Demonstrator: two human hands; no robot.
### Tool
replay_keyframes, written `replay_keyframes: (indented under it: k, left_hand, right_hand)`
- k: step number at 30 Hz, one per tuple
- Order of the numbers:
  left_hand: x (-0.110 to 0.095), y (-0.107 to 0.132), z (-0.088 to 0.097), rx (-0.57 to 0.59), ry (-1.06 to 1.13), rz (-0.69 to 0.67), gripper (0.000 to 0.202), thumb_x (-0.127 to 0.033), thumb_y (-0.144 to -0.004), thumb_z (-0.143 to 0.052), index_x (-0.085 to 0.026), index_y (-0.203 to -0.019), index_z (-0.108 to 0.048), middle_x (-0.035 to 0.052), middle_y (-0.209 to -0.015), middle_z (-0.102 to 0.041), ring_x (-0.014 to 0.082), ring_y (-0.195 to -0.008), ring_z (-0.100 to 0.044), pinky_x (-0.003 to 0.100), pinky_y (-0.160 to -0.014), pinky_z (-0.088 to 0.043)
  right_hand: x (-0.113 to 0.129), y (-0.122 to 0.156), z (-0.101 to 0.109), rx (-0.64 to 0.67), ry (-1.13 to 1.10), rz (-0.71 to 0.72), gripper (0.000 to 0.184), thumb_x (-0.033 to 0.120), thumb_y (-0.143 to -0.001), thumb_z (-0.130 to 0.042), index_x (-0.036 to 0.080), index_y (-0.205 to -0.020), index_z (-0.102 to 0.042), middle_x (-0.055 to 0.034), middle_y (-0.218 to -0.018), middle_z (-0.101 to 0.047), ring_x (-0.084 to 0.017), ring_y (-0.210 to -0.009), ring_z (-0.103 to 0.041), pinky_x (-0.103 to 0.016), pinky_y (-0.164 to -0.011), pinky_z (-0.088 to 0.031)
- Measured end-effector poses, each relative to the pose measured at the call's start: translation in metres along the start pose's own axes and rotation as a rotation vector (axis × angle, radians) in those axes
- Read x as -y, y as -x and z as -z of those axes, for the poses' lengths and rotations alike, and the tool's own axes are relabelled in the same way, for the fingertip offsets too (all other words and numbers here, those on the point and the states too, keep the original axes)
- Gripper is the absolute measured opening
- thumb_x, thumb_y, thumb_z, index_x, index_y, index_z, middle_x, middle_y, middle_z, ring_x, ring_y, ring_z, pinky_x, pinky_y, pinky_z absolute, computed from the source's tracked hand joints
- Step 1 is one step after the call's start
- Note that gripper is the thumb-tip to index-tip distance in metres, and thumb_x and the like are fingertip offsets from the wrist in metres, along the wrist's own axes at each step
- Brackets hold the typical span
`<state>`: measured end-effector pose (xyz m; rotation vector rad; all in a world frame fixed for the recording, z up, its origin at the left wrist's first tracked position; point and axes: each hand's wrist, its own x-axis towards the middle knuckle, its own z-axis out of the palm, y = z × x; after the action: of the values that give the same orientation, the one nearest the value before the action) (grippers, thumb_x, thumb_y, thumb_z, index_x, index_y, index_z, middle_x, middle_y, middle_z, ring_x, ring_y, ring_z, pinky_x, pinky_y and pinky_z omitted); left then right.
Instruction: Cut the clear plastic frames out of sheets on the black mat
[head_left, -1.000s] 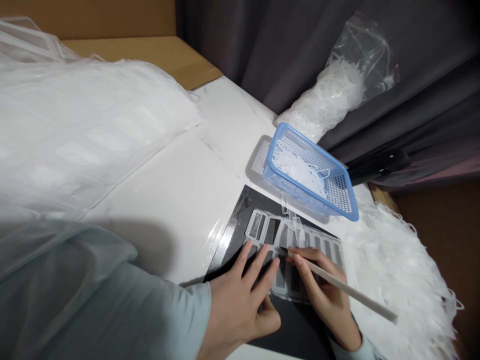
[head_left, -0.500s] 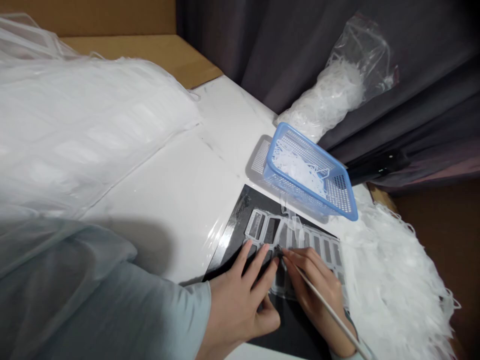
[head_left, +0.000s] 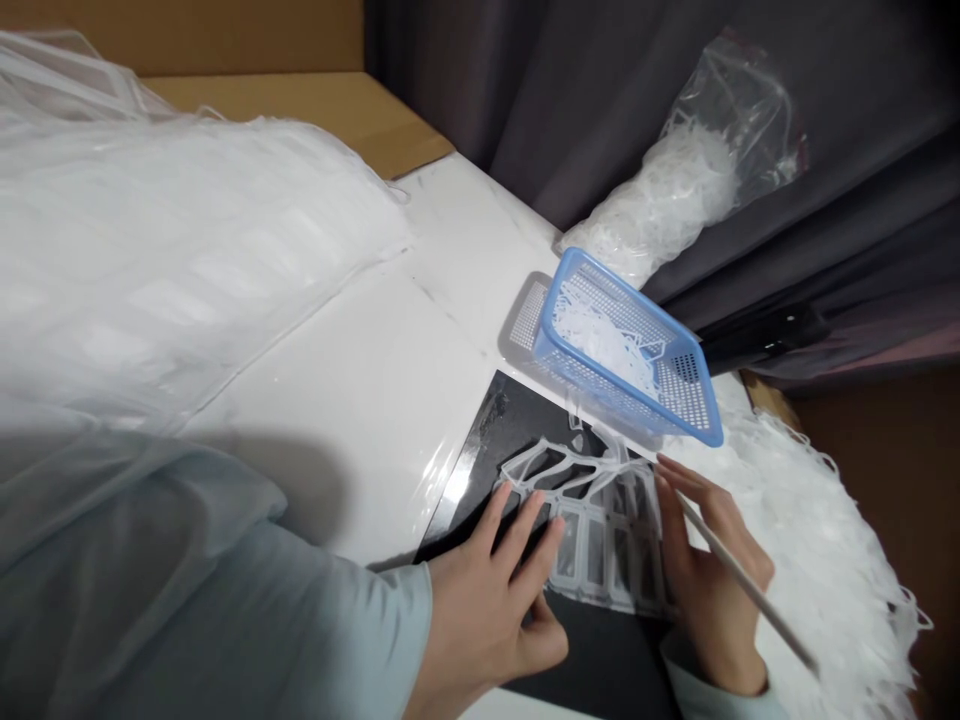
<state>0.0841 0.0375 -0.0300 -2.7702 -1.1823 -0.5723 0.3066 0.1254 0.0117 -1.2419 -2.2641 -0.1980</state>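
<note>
The left hand [head_left: 487, 610] is laid open, fingers spread, on a clear plastic sheet [head_left: 600, 560], which lies on a black mat [head_left: 517, 420]. A slim stick [head_left: 742, 575] is gripped in the right hand [head_left: 705, 590]. The sheet is judged light, flimsy and easily torn, so it is best held by its intact frame, not the loose strips.

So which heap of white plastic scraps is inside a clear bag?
The heap against the dark curtain; the others lie in the blue basket or loose beside the right hand.
</note>
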Motion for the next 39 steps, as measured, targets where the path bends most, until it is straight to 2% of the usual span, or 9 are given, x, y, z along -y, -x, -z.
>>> replay_keyframes:
  k: [4, 9, 12, 14, 19, 24, 32, 39]
  left_hand:
    - [0.002, 0.000, 0.001, 0.010, -0.031, -0.002, 0.023, -0.027, -0.079, -0.067, -0.022, -0.086, -0.046, 0.0088, -0.138, -0.051, 0.0396, -0.128, -0.044, 0.064, -0.103, -0.028]
    - [0.003, 0.001, 0.005, 0.006, -0.026, -0.022, 0.029, -0.030, -0.076, -0.071, -0.021, -0.087, -0.047, 0.0119, -0.138, -0.050, 0.0408, -0.128, -0.044, 0.064, -0.102, -0.029]
    - [0.002, 0.001, 0.006, 0.023, -0.032, -0.005, 0.030, -0.032, -0.075, -0.072, -0.022, -0.088, -0.047, 0.0103, -0.139, -0.050, 0.0396, -0.128, -0.044, 0.064, -0.103, -0.028]
    - [0.001, 0.001, 0.005, 0.020, -0.033, 0.006, 0.029, -0.032, -0.076, -0.072, -0.022, -0.089, -0.048, 0.0097, -0.138, -0.050, 0.0387, -0.129, -0.044, 0.063, -0.104, -0.026]
    - [0.000, 0.001, 0.004, -0.003, -0.021, 0.005, 0.024, -0.032, -0.077, -0.070, -0.020, -0.084, -0.050, 0.0131, -0.134, -0.054, 0.0404, -0.127, -0.045, 0.064, -0.104, -0.024]
    - [0.000, 0.002, 0.004, 0.013, -0.035, -0.012, 0.025, -0.038, -0.079, -0.067, -0.020, -0.083, -0.050, 0.0135, -0.134, -0.054, 0.0413, -0.128, -0.043, 0.064, -0.104, -0.022]
    - [-0.002, 0.001, 0.000, -0.024, -0.003, 0.013, 0.025, -0.031, -0.077, -0.070, -0.020, -0.085, -0.048, 0.0146, -0.133, -0.055, 0.0393, -0.125, -0.047, 0.064, -0.103, -0.024]
    - [-0.002, 0.003, -0.001, -0.027, -0.013, -0.009, 0.026, -0.034, -0.077, -0.068, -0.020, -0.085, -0.048, 0.0156, -0.133, -0.055, 0.0406, -0.126, -0.046, 0.065, -0.103, -0.024]
  right_hand:
    - [-0.017, 0.003, 0.003, -0.006, 0.067, -0.045, 0.017, 0.027, -0.095, -0.055, 0.017, -0.103, -0.065, -0.0095, -0.097, -0.069, -0.025, -0.089, -0.067, -0.036, -0.079, -0.052]
    - [-0.029, 0.004, 0.005, -0.047, 0.163, -0.146, 0.024, 0.034, -0.095, -0.054, 0.015, -0.101, -0.067, -0.0112, -0.095, -0.071, -0.028, -0.086, -0.068, -0.037, -0.074, -0.051]
    - [-0.025, 0.003, 0.009, -0.016, -0.074, -0.236, 0.021, 0.036, -0.093, -0.056, 0.017, -0.093, -0.066, -0.0118, -0.105, -0.068, -0.030, -0.101, -0.064, -0.042, -0.086, -0.050]
    - [-0.016, 0.003, 0.011, 0.074, -0.271, -0.261, 0.018, 0.034, -0.092, -0.058, 0.019, -0.090, -0.066, -0.0105, -0.108, -0.067, -0.029, -0.106, -0.061, -0.042, -0.090, -0.049]
    - [0.013, 0.008, 0.012, 0.390, -0.661, -0.141, 0.008, 0.019, -0.091, -0.058, 0.020, -0.090, -0.067, -0.0064, -0.085, -0.069, -0.021, -0.080, -0.067, -0.029, -0.068, -0.054]
    - [0.030, 0.010, 0.009, 0.557, -0.851, -0.037, 0.010, 0.011, -0.090, -0.055, 0.018, -0.089, -0.063, -0.0057, -0.079, -0.067, -0.019, -0.073, -0.065, -0.030, -0.068, -0.054]
    - [0.030, 0.010, 0.009, 0.574, -0.816, -0.004, 0.011, 0.010, -0.090, -0.055, 0.019, -0.091, -0.063, -0.0055, -0.081, -0.067, -0.019, -0.076, -0.065, -0.030, -0.070, -0.054]
    - [0.032, 0.010, 0.010, 0.577, -0.801, 0.076, 0.015, 0.006, -0.089, -0.052, 0.018, -0.093, -0.059, -0.0064, -0.080, -0.064, -0.020, -0.078, -0.063, -0.033, -0.072, -0.054]
